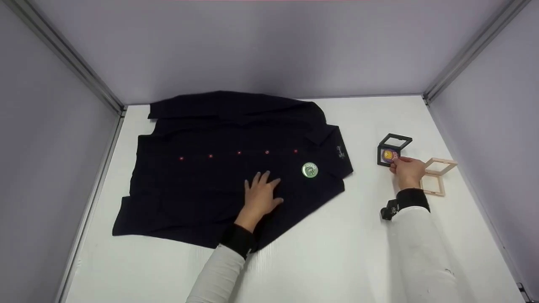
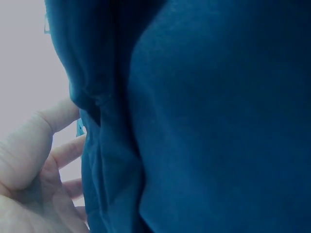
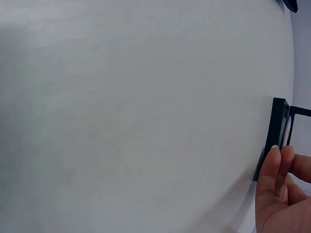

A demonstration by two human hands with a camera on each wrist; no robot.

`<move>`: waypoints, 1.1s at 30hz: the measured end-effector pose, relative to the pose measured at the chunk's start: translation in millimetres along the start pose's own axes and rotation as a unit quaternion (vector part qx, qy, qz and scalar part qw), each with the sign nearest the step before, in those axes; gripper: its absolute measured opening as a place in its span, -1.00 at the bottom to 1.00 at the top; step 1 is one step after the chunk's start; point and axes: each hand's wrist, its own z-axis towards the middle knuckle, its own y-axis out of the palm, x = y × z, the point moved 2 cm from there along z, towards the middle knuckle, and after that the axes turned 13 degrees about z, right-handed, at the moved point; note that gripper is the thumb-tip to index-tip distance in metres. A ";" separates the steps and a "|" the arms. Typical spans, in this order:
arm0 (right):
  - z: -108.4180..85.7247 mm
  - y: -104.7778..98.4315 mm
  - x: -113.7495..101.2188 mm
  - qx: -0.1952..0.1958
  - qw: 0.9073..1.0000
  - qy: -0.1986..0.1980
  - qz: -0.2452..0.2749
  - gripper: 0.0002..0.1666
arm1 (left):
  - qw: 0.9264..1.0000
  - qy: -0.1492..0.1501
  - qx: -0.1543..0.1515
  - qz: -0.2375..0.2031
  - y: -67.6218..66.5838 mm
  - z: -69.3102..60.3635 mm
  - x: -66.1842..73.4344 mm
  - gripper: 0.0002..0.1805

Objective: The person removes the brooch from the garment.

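A dark navy shirt [image 1: 198, 181] lies spread out, collar to the right, with red-stitched buttons down its front. On its chest sits a round green button badge [image 1: 310, 170]. My left hand [image 1: 260, 198] rests on the shirt, fingers spread; in the left wrist view dark cloth [image 2: 218, 116] fills most of the picture. At the right, my right hand [image 1: 408, 171] pinches the edge of a round purple button badge [image 1: 388, 155] with a yellow figure, between thumb and forefinger. That badge lies in an opened black display case [image 1: 379, 148]. The right wrist view shows the case [image 3: 275, 128] edge-on.
An opened light wooden display case [image 1: 442, 185] stands just right of my right hand, partly hidden by it. The white table [image 1: 328, 256] is enclosed by grey panels [image 1: 269, 50] at the back and both sides.
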 end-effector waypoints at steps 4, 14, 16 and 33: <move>-0.7 -1.5 0.3 0.002 1.000 0.006 0.001 -0.59 | 1.000 0.001 -0.001 0.000 0.9 0.2 0.2 -0.33; -6.1 -6.4 -2.4 0.008 1.000 -0.001 0.009 -0.88 | 1.000 0.002 -0.003 -0.001 1.5 0.5 1.2 -0.32; -7.7 -6.8 -3.3 0.016 0.999 -0.023 -0.027 -0.93 | 1.000 0.002 -0.004 0.002 1.3 0.7 1.1 -0.32; -18.9 16.4 -24.9 0.030 0.931 -0.228 -0.284 -0.17 | 1.000 0.002 -0.002 -0.001 0.2 1.3 2.4 -0.33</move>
